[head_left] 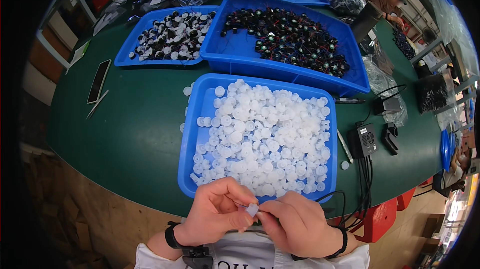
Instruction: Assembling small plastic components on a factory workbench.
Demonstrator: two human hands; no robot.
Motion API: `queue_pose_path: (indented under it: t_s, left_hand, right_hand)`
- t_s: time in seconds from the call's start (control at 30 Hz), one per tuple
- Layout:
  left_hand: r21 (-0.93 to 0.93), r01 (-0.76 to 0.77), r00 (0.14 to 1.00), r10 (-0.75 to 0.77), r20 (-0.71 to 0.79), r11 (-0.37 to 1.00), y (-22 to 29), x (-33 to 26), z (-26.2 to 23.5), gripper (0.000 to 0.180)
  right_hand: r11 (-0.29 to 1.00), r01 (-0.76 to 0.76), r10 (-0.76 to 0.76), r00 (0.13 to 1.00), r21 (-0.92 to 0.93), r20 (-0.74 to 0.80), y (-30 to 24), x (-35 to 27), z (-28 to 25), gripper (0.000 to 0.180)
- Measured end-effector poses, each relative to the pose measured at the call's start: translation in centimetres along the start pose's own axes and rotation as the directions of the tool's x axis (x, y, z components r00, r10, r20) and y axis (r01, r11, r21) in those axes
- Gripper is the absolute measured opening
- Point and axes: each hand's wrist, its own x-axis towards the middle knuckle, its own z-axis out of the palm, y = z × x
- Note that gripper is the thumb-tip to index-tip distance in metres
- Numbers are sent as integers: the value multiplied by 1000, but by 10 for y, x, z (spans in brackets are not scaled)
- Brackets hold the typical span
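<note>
Just in front of my body, my left hand (216, 213) pinches a small translucent white plastic cap (252, 209) between thumb and fingers. My right hand (296, 223) meets it from the right, thumb and forefinger pressed together at the cap's edge. Whatever those right fingertips hold is hidden, apart from a dark speck beside the cap. Both hands are at the near rim of a blue tray (188, 169) heaped with the same kind of round white caps (280, 134).
Behind stand a deep blue bin (280, 64) of small black wired parts and a shallower blue tray (120, 58) of black-and-white parts. A phone (99, 81) and tweezers (97, 104) lie left. Right are a black box (367, 140) with cables and a red stool (377, 221). Another person (387, 5) sits far right.
</note>
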Motion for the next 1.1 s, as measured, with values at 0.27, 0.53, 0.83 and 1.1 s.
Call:
queue_pose_path:
  t_s: [0.27, 0.53, 0.83, 1.1]
  left_hand:
    - [-262, 75, 997, -74, 12, 962, -1, 1, 0, 23]
    - [-260, 115, 993, -113, 23, 959, 0, 3, 2, 20]
    - [-286, 146, 989, -147, 19, 947, 0, 5, 2, 19]
    - [-94, 45, 997, -51, -66, 995, -4, 5, -1, 19]
  right_hand:
    - [994, 2, 6, 997, 106, -78, 4, -3, -1, 22]
    - [999, 15, -12, 993, 30, -114, 2, -1, 5, 20]
    - [999, -8, 0, 989, -51, -146, 0, 3, 6, 18]
    - [981, 38, -42, 999, -189, -20, 1, 3, 5, 21]
